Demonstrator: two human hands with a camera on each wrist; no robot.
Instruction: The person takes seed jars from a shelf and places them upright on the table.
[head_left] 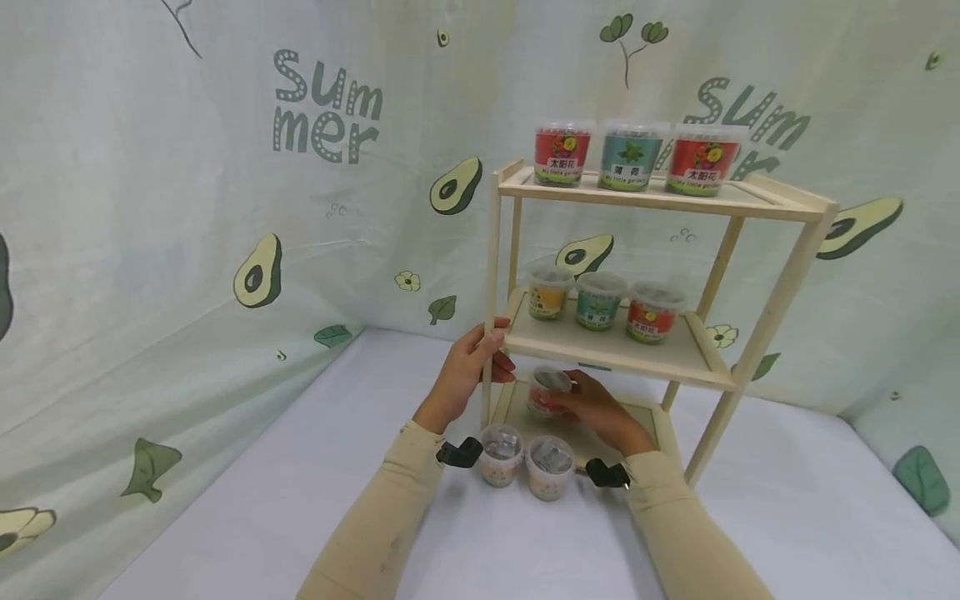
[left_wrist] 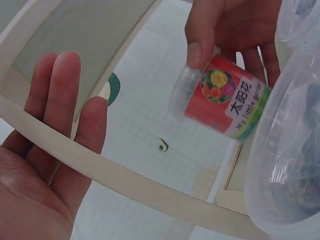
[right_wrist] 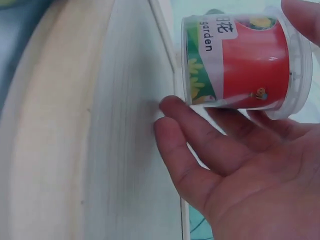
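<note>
My right hand holds a small clear plastic cup with a red flower label between thumb and fingers, just over the bottom board of a wooden shelf rack. In the left wrist view the red-labelled cup lies sideways across the picture, thumb near its lid end. The right wrist view shows fingers under the cup, close to the board. My left hand grips the rack's front left post, its fingers passing behind the wood.
Two clear lidded cups stand on the white table before the rack. The middle board carries a yellow cup, a teal cup and a red cup. Three more labelled cups stand on top.
</note>
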